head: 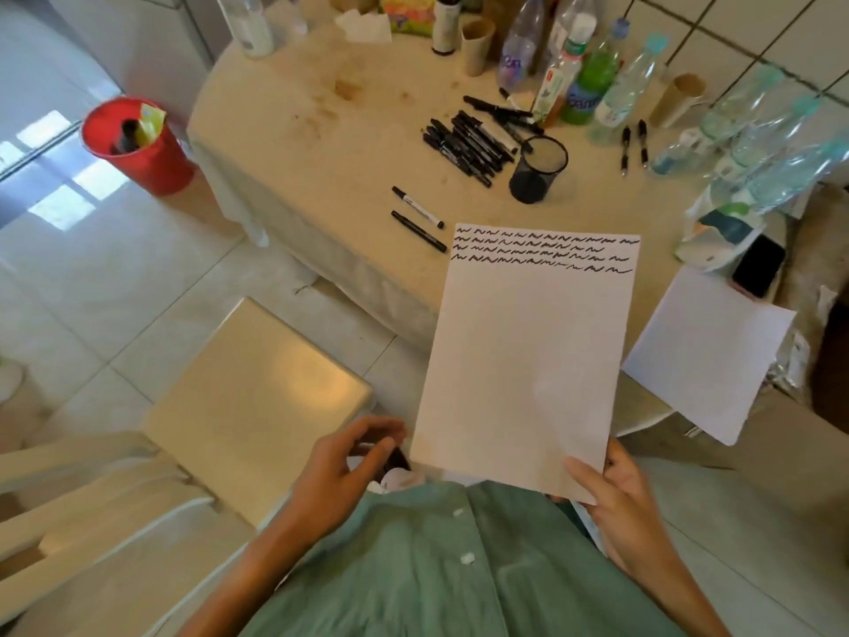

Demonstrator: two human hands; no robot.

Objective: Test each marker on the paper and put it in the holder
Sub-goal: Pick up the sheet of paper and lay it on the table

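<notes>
The right hand [615, 489] pinches the near corner of the white paper sheet with black scribble rows [528, 360], holding it over the table's near edge, while the left hand [349, 462] hangs loosely curled and empty, so the black markers [468, 144] wait beside the black mesh holder [535, 174] mid-table.

The table [321, 144], covered in a stained cream cloth, lies ahead of both hands; a heap of black markers [468, 140] rests on it well ahead of the right hand, just beside a black mesh holder [537, 170], which stands upright; two single markers [418, 218] lie apart from the heap, nearer the left hand; two pens [633, 147] lie beyond the holder; plastic bottles [583, 80] stand along the far edge; a blank sheet [707, 356] overhangs the edge beside the right hand, a phone [758, 266] just beyond it.
</notes>
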